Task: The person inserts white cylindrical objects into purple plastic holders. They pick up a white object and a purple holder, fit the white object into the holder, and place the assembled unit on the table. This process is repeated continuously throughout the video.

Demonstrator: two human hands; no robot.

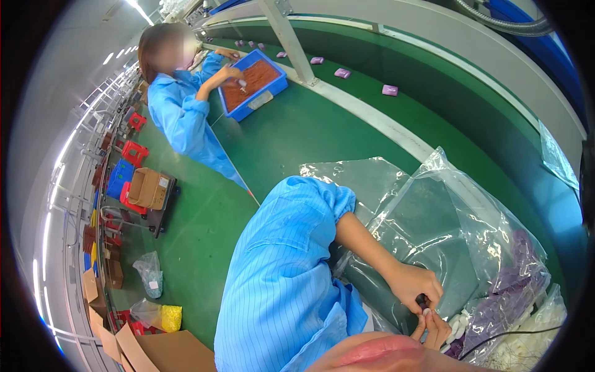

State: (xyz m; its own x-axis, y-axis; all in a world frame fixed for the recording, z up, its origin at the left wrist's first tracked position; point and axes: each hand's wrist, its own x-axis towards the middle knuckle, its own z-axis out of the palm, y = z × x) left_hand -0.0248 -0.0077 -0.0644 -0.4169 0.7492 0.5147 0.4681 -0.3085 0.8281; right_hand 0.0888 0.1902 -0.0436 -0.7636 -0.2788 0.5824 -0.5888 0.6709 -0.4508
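Two hands meet over one clear plastic bag [471, 217]: the left hand [414, 286] pinches a small dark part [422, 302], the right hand [436, 328] pinches a small white piece [427, 312] just below.

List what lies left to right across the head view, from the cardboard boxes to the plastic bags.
Open cardboard box on a cart → co-worker's blue sleeve → blue tray of brown parts → person's left hand → clear plastic bag of purple pieces.
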